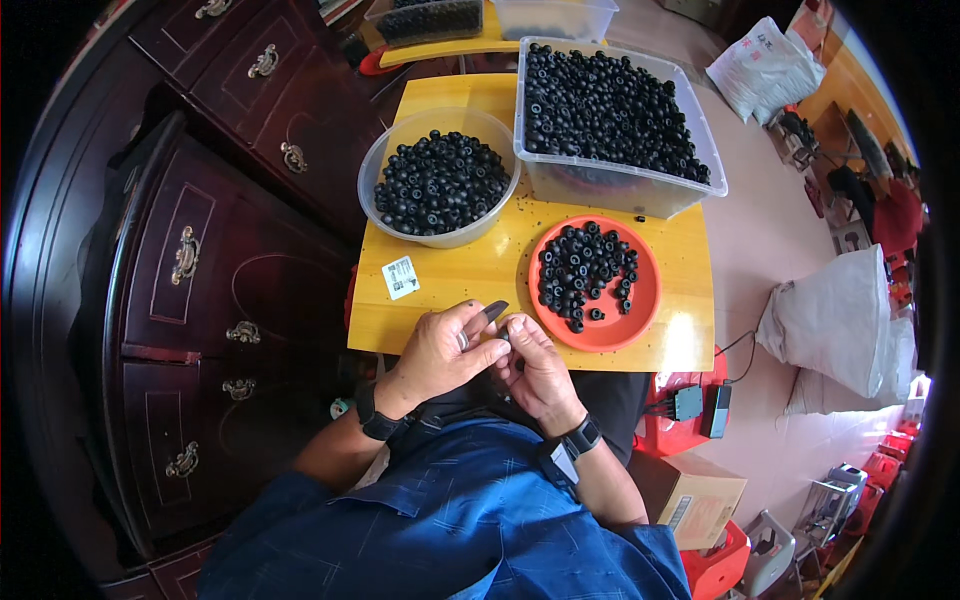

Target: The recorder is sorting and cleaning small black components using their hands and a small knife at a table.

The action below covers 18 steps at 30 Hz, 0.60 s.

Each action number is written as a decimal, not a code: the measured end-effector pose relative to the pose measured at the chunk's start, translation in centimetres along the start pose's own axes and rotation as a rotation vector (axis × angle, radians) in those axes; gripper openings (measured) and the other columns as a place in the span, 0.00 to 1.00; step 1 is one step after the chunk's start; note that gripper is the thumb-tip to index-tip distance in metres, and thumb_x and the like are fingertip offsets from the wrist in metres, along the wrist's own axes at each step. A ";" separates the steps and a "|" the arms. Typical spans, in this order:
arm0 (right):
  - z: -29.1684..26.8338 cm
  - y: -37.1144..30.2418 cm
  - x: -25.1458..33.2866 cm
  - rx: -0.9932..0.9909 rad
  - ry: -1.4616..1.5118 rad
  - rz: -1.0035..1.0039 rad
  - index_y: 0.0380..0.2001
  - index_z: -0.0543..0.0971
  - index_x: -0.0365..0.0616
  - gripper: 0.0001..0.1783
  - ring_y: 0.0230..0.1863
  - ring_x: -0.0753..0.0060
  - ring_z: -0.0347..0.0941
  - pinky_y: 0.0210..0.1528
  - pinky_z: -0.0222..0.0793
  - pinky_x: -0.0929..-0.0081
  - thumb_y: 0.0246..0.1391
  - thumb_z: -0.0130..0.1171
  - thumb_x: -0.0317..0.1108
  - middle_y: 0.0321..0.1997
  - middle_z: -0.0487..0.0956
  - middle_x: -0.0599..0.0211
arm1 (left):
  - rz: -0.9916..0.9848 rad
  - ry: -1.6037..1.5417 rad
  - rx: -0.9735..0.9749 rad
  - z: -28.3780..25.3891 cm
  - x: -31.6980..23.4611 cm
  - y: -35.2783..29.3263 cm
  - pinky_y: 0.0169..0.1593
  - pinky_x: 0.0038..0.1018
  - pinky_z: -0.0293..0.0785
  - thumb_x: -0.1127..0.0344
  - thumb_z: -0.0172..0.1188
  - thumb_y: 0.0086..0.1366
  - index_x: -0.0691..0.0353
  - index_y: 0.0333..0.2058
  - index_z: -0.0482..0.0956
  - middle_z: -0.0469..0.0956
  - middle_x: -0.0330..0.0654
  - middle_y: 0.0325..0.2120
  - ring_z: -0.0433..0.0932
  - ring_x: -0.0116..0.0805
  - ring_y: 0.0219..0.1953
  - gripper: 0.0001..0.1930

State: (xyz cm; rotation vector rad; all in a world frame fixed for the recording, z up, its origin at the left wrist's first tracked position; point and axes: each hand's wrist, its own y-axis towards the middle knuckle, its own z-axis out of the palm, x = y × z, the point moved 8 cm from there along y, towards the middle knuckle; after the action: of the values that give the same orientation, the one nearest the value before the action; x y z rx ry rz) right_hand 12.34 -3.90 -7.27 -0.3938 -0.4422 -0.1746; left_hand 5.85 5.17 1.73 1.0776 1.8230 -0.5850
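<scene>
1. Small black ring [507,334] sits pinched in right hand [537,368] grip, at the near table [455,272] edge.
2. Left hand [440,352] grip closed on a dark flat blade tool [492,311], tip just beside the ring.
3. Orange plate [640,315] of black rings just right of the hands.
4. Round bowl [392,156] and clear tub [618,185] of rings farther back.

A dark wooden cabinet [200,280] stands left; white sacks [835,320] and a cardboard box [690,495] lie right.

My corner, dark wood and daylight.
A carved cabinet [200,250] on my left; pale floor [760,230] with white sacks [835,320], perhaps plastic.
</scene>
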 end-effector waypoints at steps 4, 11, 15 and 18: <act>0.2 0.0 -0.1 0.016 -0.008 0.014 0.37 0.74 0.50 0.10 0.28 0.86 0.73 0.30 0.70 0.87 0.67 0.55 0.43 0.28 0.75 0.78 | 0.000 -0.008 -0.002 0.3 0.6 -0.3 0.27 0.21 0.68 0.69 0.67 0.62 0.66 0.32 0.75 0.73 0.34 0.19 0.69 0.19 0.22 0.09; -0.2 0.2 -0.7 0.062 0.071 0.055 0.35 0.74 0.51 0.10 0.28 0.86 0.72 0.31 0.70 0.87 0.67 0.55 0.43 0.31 0.78 0.77 | -0.045 -0.244 0.022 0.3 1.8 0.0 0.30 0.20 0.70 0.67 0.64 0.65 0.65 0.33 0.75 0.77 0.33 0.22 0.72 0.18 0.24 0.09; -0.5 0.2 -0.6 0.044 0.073 0.045 0.35 0.74 0.51 0.10 0.27 0.87 0.72 0.31 0.70 0.87 0.67 0.55 0.43 0.33 0.79 0.76 | -0.095 -0.176 0.058 0.4 1.8 0.1 0.30 0.21 0.71 0.66 0.64 0.66 0.66 0.33 0.75 0.78 0.34 0.23 0.73 0.18 0.24 0.09; -0.9 0.4 -0.8 0.044 0.099 0.044 0.35 0.75 0.51 0.10 0.27 0.87 0.72 0.31 0.70 0.86 0.67 0.55 0.43 0.32 0.78 0.76 | -0.032 -0.142 0.012 -0.1 1.5 0.2 0.30 0.21 0.71 0.64 0.65 0.65 0.65 0.32 0.76 0.78 0.35 0.22 0.73 0.19 0.23 0.10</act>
State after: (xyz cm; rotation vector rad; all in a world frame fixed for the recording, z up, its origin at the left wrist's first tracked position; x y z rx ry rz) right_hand 12.03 -3.88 -8.49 -0.3503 -0.3395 -0.1405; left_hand 5.67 5.99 0.43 0.9911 1.7180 -0.6755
